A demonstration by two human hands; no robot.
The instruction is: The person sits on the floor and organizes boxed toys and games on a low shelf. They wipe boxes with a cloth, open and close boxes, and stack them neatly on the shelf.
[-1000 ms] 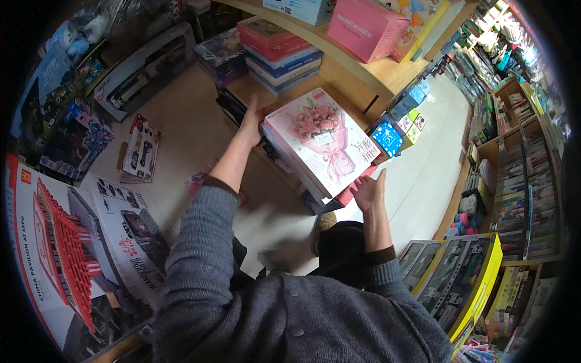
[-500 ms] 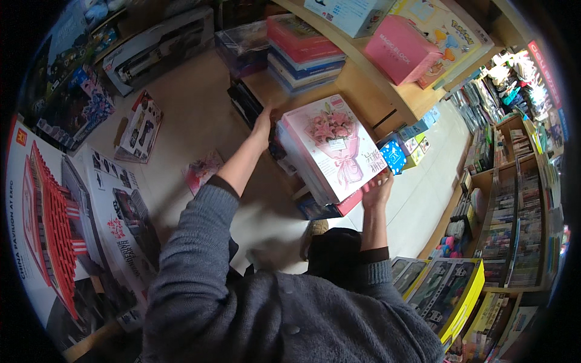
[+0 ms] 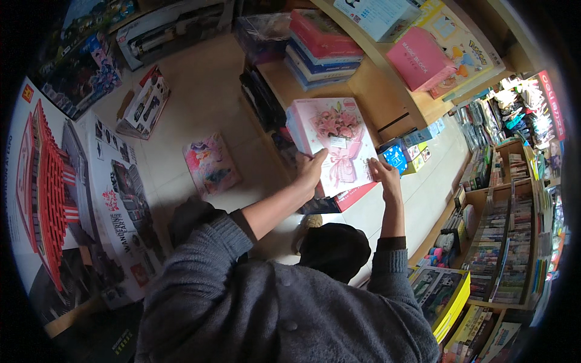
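A white and pink box [image 3: 358, 148] with a flower bouquet printed on its lid lies tilted between my two hands. My left hand [image 3: 310, 172] grips its near left edge, thumb on the lid and fingers mostly hidden along the side. At the right edge, my right hand [image 3: 385, 174] holds the box with thumb and fingers bent around it. Below the box, partly covered by it, a red box [image 3: 356, 198] sticks out toward me. Just beyond my right hand stands a blue dotted box [image 3: 394, 158].
A stack of boxes [image 3: 324, 45] stands on the wooden shelf [image 3: 396, 115] ahead. On the floor lies a colourful pink package [image 3: 210, 163]. Large boxes [image 3: 51, 193] line the left; bookshelves [image 3: 505, 224] and a yellow-edged box [image 3: 451, 308] are on the right.
My left hand has moved from the box's far left corner to its near left edge. The view has shifted, and the pink package on the floor is now uncovered by my arm.
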